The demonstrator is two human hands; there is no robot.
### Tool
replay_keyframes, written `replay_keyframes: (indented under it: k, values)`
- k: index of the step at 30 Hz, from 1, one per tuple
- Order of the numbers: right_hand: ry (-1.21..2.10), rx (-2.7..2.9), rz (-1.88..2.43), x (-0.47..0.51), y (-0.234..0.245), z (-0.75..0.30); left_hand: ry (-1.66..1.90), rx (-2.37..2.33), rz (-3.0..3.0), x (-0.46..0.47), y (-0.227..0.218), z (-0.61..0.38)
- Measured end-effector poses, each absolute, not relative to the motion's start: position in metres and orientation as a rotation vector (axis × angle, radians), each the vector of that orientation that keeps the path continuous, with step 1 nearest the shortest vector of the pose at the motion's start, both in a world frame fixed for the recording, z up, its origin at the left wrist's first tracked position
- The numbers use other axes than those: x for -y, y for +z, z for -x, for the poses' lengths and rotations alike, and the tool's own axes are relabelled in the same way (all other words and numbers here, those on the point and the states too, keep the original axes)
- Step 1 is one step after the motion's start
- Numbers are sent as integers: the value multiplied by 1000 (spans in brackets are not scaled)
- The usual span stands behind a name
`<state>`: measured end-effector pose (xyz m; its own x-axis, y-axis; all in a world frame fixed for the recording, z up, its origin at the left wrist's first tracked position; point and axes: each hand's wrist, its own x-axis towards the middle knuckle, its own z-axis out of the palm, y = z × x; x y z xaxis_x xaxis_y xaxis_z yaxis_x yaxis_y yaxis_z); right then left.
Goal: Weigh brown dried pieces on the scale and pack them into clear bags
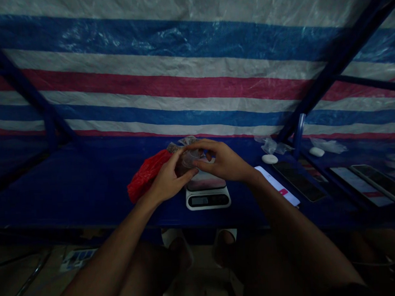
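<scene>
Both my hands meet around a clear plastic bag (190, 158) above the kitchen scale. My left hand (169, 178) curls its fingers and thumb about the bag's left side. From the right, my right hand (222, 161) grips the bag between bent fingers and thumb. What is inside the bag is too dark to make out. Below them stands the white digital scale (208, 201), its dark display facing me. A crumpled red plastic bag (147, 175) lies just left of the scale. Another clear bag (188, 140) shows behind my fingers.
To the right on the blue tabletop (97, 188) lie a lit phone (277, 185), a dark phone (300, 181), a white oval object (270, 159) and a crumpled clear bag (274, 146). Similar items lie farther right. Blue metal bars (32, 92) and a striped tarp (181, 89) stand behind.
</scene>
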<state>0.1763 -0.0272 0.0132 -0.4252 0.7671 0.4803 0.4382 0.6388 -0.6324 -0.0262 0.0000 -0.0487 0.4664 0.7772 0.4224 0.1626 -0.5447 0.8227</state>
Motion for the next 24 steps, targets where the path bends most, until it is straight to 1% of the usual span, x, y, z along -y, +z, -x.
replay_keyframes:
  k: [5,9,12,14,17,21,24]
  values:
    - [693,1904,959,24,5,-184,1065,-777,-1880,2,-47,30]
    - [788,1892,1022,21,-6,-201,1079,-770,-1456,2,-40,35]
    - [755,1983,1183,19,-18,-214,1063,-695,-1122,3,-32,41]
    - [692,2043,1278,19,-26,-218,1068,-654,-1051,4,-30,47]
    - [641,2075,1390,20,-35,-221,1019,-692,-1190,3,-27,62]
    - [650,2081,1489,22,-41,-223,846,-929,-1728,9,-14,90]
    - [513,2077,1416,24,-37,-227,635,-1065,-2070,16,-1,107]
